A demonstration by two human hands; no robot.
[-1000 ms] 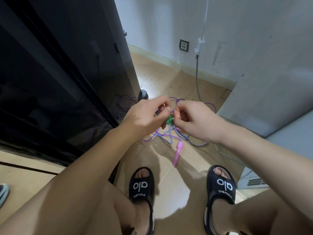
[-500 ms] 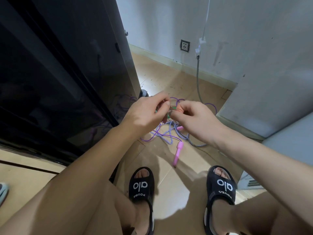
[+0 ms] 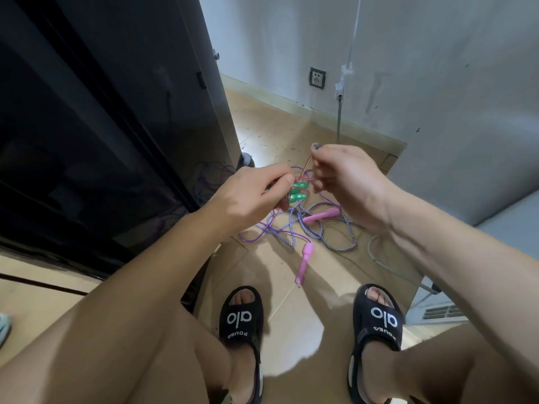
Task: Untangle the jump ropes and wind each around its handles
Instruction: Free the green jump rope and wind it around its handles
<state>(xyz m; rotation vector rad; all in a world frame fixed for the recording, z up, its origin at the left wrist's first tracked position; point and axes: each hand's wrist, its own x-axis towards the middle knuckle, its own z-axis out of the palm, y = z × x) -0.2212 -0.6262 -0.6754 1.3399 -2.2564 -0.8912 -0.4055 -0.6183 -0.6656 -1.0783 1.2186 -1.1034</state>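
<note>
Green handles (image 3: 298,191): pair held side by side, raised above the floor (image 3: 291,316), gripped in left hand (image 3: 250,196), fingers curled round them. Thin reddish cord (image 3: 306,168) rising from the handles to right hand (image 3: 347,182), just right of the handles; pinched between thumb and fingertip, drawn up taut. Judged step: winding this cord round the green pair, or freeing its last stretch; which of the two, cannot tell.

Below the green handles, on the floor: purple cord (image 3: 262,231) and blue-and-white braided rope (image 3: 323,228), looped over one another, not yet sorted. Pink handle (image 3: 320,214) below and right of the green pair, lying among the braided loops; second pink handle (image 3: 304,262) further below, toward the sandals (image 3: 242,319).

Left of the green handles: dark glossy cabinet (image 3: 102,126), purple loops reflected in it. Above and right: wall socket (image 3: 317,78) and grey cable (image 3: 339,118) running down the wall.

Risks, as judgement:
- Reddish cord possibly threaded through the floor loops; hidden behind hands. Pulling upward could cinch the purple and braided ropes into a tighter knot.
- Thin cord in a fingertip pinch: liable to slip, turns springing off the handles.
- Loose left grip letting the two handles splay, wraps going slack.
- Dragged pile could catch the grey cable (image 3: 385,260) lying right of the ropes.
</note>
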